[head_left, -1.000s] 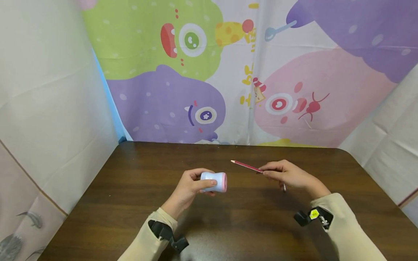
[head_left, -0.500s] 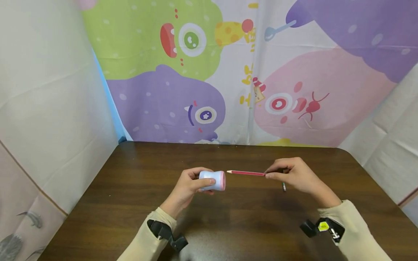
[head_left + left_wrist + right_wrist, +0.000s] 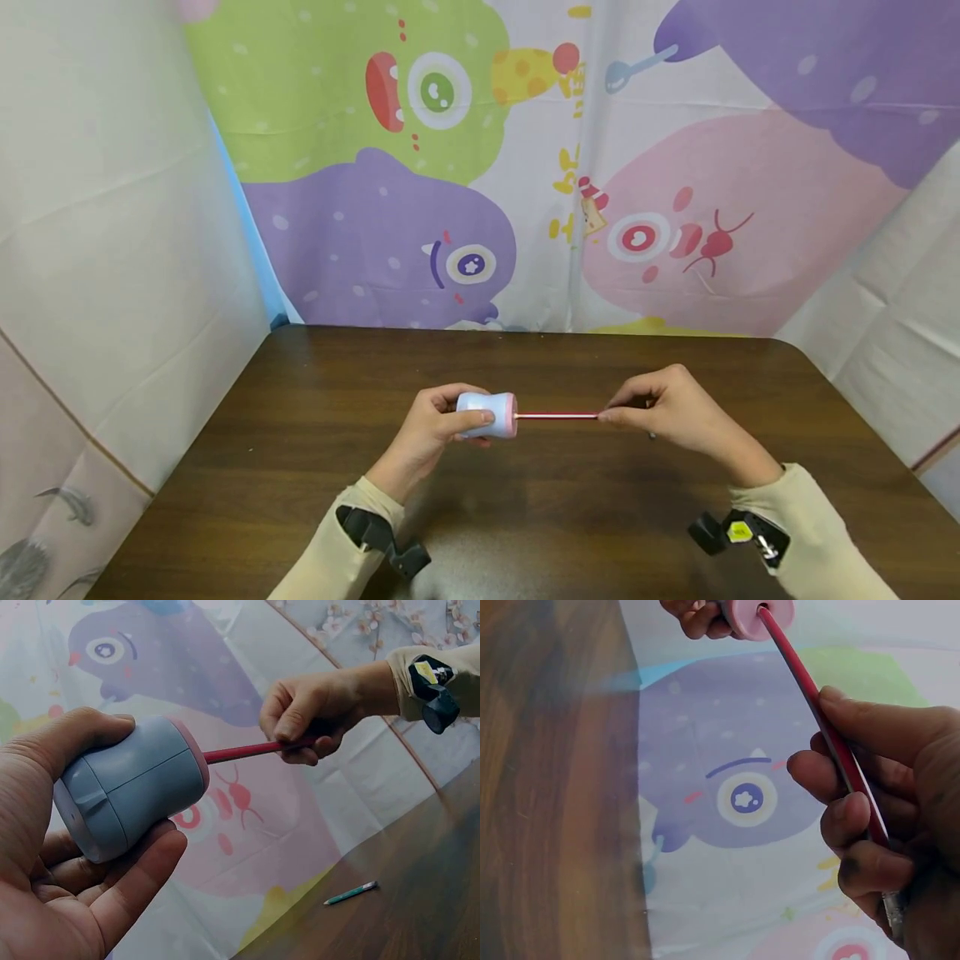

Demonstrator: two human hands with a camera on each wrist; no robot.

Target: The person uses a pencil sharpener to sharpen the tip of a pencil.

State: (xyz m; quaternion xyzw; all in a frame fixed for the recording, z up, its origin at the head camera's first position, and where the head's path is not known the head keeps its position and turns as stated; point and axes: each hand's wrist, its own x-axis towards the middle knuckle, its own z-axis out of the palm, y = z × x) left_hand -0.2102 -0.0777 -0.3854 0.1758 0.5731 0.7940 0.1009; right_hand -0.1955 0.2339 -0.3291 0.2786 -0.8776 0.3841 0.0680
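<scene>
My left hand (image 3: 427, 429) grips a light blue pencil sharpener (image 3: 146, 776), its pink end (image 3: 744, 621) turned to the right. Between thumb and fingers my right hand (image 3: 678, 417) pinches a red pencil (image 3: 558, 416), held level above the table. The pencil's front end sits at the hole in the pink face, its tip hidden from sight in the right wrist view. Toward the pencil's rear, the right fingers (image 3: 844, 817) wrap along the shaft. A green pencil (image 3: 351, 892) lies on the table beyond, mostly hidden behind the right hand in the head view.
The brown wooden table (image 3: 360, 367) spreads beneath both hands. A cartoon-printed cloth (image 3: 547, 283) hangs along its far edge, and pale cloth walls (image 3: 112, 208) stand at either side. Each wrist wears a black camera mount (image 3: 375, 533).
The red pencil has swung from slanting in the air to level, and its tip has come to the sharpener's hole. My right hand shifted right and turned; the left barely moved.
</scene>
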